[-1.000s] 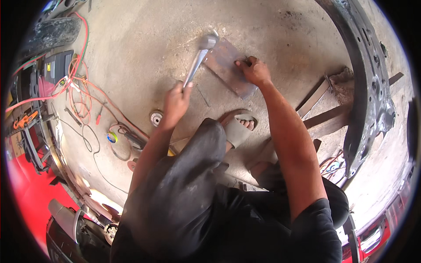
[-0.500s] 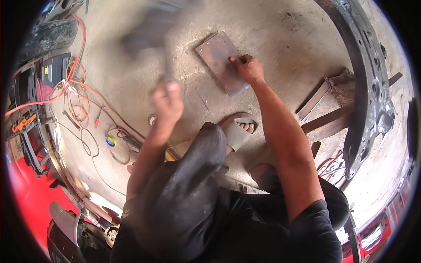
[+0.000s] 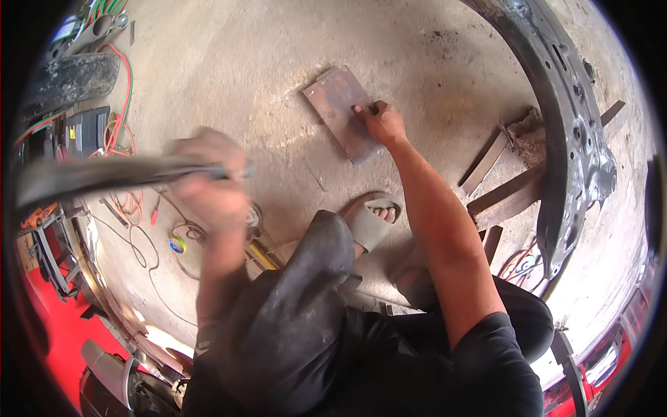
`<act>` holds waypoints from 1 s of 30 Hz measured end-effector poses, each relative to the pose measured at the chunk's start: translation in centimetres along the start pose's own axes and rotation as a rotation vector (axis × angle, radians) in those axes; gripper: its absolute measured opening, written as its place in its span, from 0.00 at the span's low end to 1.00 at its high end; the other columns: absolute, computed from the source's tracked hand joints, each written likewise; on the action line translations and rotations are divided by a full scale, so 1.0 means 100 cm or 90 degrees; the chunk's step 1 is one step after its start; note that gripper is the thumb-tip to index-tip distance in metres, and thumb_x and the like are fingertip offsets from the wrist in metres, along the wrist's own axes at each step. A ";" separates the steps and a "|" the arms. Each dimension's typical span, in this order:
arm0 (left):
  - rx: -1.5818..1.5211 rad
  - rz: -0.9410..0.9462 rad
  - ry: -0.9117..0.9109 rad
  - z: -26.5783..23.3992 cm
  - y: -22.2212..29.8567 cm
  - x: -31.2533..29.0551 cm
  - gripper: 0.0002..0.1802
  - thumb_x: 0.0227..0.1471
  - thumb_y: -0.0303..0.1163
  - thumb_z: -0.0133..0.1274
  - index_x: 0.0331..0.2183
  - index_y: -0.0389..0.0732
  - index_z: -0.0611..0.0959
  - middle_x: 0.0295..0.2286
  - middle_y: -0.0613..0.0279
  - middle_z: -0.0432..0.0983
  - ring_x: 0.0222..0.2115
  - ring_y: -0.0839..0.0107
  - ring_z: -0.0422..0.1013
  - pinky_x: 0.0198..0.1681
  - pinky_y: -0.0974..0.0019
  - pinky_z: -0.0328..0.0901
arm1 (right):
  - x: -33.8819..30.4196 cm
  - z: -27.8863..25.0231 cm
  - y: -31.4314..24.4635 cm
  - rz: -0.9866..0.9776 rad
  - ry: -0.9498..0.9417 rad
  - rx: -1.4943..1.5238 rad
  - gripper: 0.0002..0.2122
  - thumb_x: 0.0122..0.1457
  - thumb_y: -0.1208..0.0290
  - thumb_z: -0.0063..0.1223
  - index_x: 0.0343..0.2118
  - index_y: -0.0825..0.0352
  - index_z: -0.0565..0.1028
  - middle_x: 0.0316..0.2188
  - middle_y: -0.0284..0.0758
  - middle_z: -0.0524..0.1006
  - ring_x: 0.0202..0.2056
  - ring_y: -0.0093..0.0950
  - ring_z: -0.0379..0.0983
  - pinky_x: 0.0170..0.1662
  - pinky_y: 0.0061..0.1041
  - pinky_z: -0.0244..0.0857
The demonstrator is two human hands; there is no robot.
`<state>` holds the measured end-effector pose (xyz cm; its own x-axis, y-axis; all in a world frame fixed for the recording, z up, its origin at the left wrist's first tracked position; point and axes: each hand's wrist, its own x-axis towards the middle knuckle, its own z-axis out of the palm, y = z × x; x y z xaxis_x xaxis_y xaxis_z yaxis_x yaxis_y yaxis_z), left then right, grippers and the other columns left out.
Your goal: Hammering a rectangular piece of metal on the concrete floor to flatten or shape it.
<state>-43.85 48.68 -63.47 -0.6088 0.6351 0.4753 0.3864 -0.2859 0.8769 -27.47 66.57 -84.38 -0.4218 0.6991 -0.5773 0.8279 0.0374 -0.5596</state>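
My left hand (image 3: 212, 181), smeared by motion, is closed round the handle of a hammer (image 3: 104, 175). The handle stretches out to the left, raised above the floor; its head cannot be made out clearly. A rusty brown, rectangular metal plate (image 3: 337, 104) lies tilted on the concrete floor in front of me, with another edge showing along its far left side. My right hand (image 3: 384, 125) grips the plate's right edge, the thumb on top and the fingers curled. Nothing but floor shows between my two hands and around the plate.
A long black metal beam with holes (image 3: 556, 104) curves down the right side. Beside it lie rusty metal strips (image 3: 511, 194). Red and green hoses (image 3: 129, 69), cables, a grey case (image 3: 87, 131) and a roll of tape (image 3: 177, 244) are at the left. My sandalled foot (image 3: 372, 226) is near the plate.
My left hand has swung the hammer left and nearer to me, from above the floor left of the plate. My right hand stays on the plate; the whole view has shifted slightly.
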 end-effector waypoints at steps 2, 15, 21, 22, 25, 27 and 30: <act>0.321 0.030 -0.039 -0.001 -0.063 -0.053 0.24 0.61 0.52 0.47 0.26 0.40 0.73 0.17 0.57 0.68 0.16 0.66 0.66 0.20 0.62 0.61 | 0.002 0.002 -0.009 -0.007 0.009 0.006 0.29 0.56 0.43 0.54 0.45 0.70 0.76 0.44 0.51 0.77 0.49 0.49 0.72 0.52 0.40 0.66; 0.134 -0.546 0.108 -0.026 -0.019 -0.086 0.28 0.64 0.56 0.37 0.23 0.43 0.69 0.14 0.70 0.62 0.12 0.80 0.58 0.14 0.74 0.52 | 0.025 0.004 0.024 -0.030 -0.056 0.439 0.19 0.54 0.70 0.61 0.49 0.70 0.75 0.42 0.45 0.80 0.42 0.28 0.77 0.46 0.25 0.68; -0.109 -0.139 0.043 -0.017 0.031 0.021 0.36 0.58 0.69 0.33 0.28 0.42 0.69 0.16 0.66 0.60 0.11 0.77 0.53 0.14 0.73 0.51 | 0.016 -0.010 -0.009 0.030 0.001 0.052 0.17 0.55 0.57 0.59 0.43 0.62 0.81 0.39 0.43 0.81 0.44 0.40 0.77 0.48 0.33 0.69; -0.138 -0.098 0.030 -0.008 0.038 0.032 0.36 0.58 0.69 0.32 0.28 0.42 0.69 0.16 0.65 0.60 0.11 0.77 0.53 0.14 0.73 0.51 | 0.019 -0.008 -0.005 0.033 0.001 0.053 0.17 0.55 0.57 0.59 0.43 0.62 0.81 0.39 0.43 0.81 0.44 0.40 0.77 0.48 0.33 0.69; -0.085 -0.047 0.000 0.000 0.008 0.013 0.38 0.56 0.71 0.33 0.28 0.41 0.68 0.15 0.65 0.62 0.13 0.76 0.57 0.15 0.72 0.54 | 0.022 -0.002 -0.011 0.010 -0.007 0.101 0.20 0.55 0.52 0.58 0.43 0.63 0.80 0.40 0.45 0.80 0.45 0.42 0.76 0.49 0.35 0.69; 0.205 -0.109 -0.066 -0.019 -0.048 -0.049 0.29 0.61 0.57 0.43 0.23 0.41 0.70 0.14 0.63 0.62 0.15 0.72 0.62 0.19 0.65 0.58 | 0.018 -0.002 -0.026 -0.006 0.006 0.077 0.20 0.54 0.51 0.59 0.42 0.63 0.81 0.40 0.47 0.80 0.45 0.43 0.76 0.49 0.36 0.69; 0.516 -0.385 -0.256 -0.009 -0.126 -0.115 0.24 0.62 0.48 0.44 0.29 0.35 0.76 0.19 0.41 0.71 0.23 0.42 0.70 0.27 0.49 0.64 | 0.028 -0.006 -0.007 -0.010 0.017 -0.016 0.23 0.54 0.48 0.59 0.41 0.65 0.81 0.38 0.45 0.81 0.42 0.41 0.78 0.46 0.36 0.70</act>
<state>-42.38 44.30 -79.93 -0.6378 0.7418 -0.2071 0.5309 0.6183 0.5796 -29.05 68.94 -85.23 -0.4248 0.7167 -0.5531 0.8306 0.0655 -0.5530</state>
